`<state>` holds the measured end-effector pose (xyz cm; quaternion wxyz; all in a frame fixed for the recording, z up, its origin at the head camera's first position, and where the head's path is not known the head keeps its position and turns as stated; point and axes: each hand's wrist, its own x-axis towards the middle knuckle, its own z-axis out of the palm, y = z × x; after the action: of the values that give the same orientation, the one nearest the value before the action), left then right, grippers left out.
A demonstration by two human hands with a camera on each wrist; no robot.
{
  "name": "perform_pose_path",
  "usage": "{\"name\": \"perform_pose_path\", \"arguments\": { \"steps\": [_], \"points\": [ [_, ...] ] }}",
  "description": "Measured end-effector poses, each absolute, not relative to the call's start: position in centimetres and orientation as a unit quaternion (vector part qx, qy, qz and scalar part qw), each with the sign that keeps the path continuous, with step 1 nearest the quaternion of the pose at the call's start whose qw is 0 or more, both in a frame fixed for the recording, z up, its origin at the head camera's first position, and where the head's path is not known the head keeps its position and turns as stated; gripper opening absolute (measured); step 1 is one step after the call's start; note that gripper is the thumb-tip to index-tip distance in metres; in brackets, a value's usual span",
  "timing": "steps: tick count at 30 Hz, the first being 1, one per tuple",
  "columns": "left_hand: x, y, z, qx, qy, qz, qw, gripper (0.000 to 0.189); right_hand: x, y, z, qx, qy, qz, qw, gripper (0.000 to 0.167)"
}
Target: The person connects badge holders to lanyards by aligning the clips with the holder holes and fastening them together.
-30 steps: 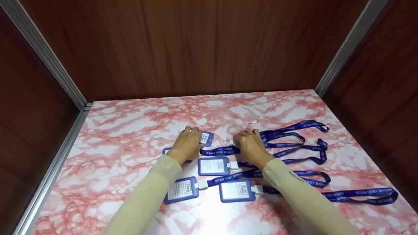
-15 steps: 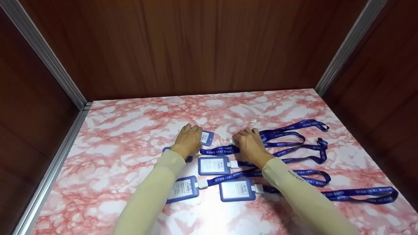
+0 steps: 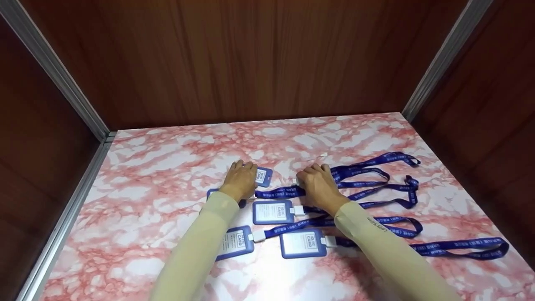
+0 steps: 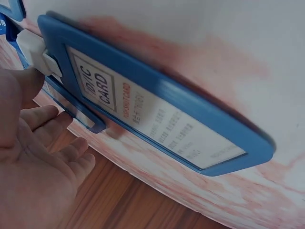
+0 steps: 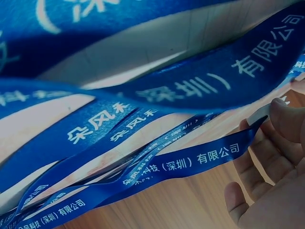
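My left hand (image 3: 240,179) grips a blue-framed card holder (image 3: 263,177) across its width, its right end sticking out. In the left wrist view, the thumb lies close to the white clip of a nearer card holder (image 4: 157,102), and the fingertips are by the held one's edge (image 4: 97,125). My right hand (image 3: 318,184) pinches the white end piece (image 5: 259,115) of a blue printed lanyard (image 5: 190,160) between thumb and fingers. A gap separates that end from the held card holder in the head view. Beneath the left wrist, another card holder (image 3: 212,192) is partly hidden.
More card holders with lanyards lie nearer: a middle one (image 3: 273,212), a left one (image 3: 237,242) partly under the sleeve, and a right one (image 3: 303,243). Lanyard loops (image 3: 399,188) spread rightward over the marbled table (image 3: 167,167). Brown panels (image 3: 250,62) surround the table.
My left hand turns a little and its forearm shifts right, covering more of the near-left card holder. The right hand stays nearly still, and the card holders keep their places.
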<state>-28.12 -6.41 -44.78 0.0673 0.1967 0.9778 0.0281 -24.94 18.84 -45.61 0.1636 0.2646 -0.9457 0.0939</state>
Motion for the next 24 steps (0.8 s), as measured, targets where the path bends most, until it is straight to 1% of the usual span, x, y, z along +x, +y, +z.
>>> {"name": "perform_pose_path", "arguments": {
  "steps": [7,16,20,24],
  "points": [
    [-28.6,-6.3,-45.2,0.197,0.978,0.027,0.057,0.058,-24.9,18.7,-45.6,0.252,-0.952,0.091,0.146,0.047],
    [-28.5,-5.6,-44.7,0.183,0.980,0.034,0.076,0.058,-25.1,18.5,-45.4,0.254,-0.953,0.083,0.142,0.051],
    [-28.5,-5.3,-44.6,0.178,0.980,0.028,0.078,0.057,-25.2,18.3,-45.3,0.259,-0.952,0.083,0.142,0.050],
    [-28.5,-5.1,-44.6,0.172,0.981,0.032,0.084,0.057,-25.3,18.2,-45.4,0.259,-0.951,0.086,0.144,0.044]
  ]
}}
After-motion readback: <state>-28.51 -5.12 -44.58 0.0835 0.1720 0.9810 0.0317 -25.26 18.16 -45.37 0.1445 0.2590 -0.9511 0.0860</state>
